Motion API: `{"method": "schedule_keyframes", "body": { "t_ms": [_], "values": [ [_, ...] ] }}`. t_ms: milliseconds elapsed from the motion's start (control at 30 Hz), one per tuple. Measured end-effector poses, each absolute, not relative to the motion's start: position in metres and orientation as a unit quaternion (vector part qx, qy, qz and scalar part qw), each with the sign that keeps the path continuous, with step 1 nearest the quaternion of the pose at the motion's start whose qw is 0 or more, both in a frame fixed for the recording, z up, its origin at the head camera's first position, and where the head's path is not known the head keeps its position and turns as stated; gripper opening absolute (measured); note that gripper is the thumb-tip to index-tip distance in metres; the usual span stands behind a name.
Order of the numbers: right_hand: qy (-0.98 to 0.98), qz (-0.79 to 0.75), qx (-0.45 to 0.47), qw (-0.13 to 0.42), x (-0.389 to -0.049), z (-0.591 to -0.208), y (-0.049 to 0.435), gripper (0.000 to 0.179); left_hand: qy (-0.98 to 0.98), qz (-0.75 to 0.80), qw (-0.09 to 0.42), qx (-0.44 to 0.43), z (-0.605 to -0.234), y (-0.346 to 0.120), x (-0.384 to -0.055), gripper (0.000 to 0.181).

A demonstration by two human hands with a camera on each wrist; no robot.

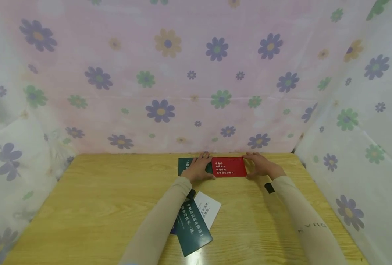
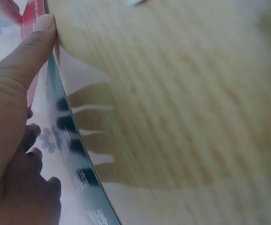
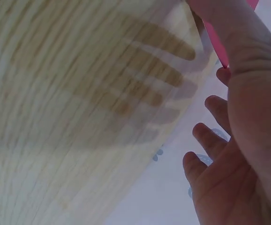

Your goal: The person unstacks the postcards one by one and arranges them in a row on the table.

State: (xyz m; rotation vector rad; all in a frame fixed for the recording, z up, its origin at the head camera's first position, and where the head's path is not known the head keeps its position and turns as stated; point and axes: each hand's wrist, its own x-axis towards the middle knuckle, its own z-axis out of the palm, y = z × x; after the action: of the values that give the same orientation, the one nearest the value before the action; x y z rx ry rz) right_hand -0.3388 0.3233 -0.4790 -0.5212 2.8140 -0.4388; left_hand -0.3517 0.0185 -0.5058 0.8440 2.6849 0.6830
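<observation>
Along the desk's back edge: a green card, partly covered by the left hand, which pinches the red card at its left end — just beside the green one — and the right hand, pinching its right end.

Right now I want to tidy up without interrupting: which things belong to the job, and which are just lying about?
In the job:
left hand
right hand
red card
back green card

Lying about:
front green card, white card, mostly hidden blue card (all possibly wanted later)
floral cloth, seemingly just backdrop
</observation>
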Motion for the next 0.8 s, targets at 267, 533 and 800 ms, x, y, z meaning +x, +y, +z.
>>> {"method": "schedule_keyframes", "body": {
  "t_ms": [267,533,800],
  "values": [
    [0.966,-0.132,-0.16,0.154,-0.349,-0.476,0.319,0.089,0.918,0.235,0.158,0.278,-0.502,0.018,-0.357,0.091],
    [0.965,-0.118,-0.145,0.186,-0.351,-0.477,0.317,0.088,0.914,0.247,0.173,0.272,-0.506,0.017,-0.358,0.09],
    [0.966,-0.095,-0.151,0.189,-0.353,-0.478,0.317,0.085,0.921,0.225,0.154,0.278,-0.504,0.017,-0.359,0.09]
  ]
}}
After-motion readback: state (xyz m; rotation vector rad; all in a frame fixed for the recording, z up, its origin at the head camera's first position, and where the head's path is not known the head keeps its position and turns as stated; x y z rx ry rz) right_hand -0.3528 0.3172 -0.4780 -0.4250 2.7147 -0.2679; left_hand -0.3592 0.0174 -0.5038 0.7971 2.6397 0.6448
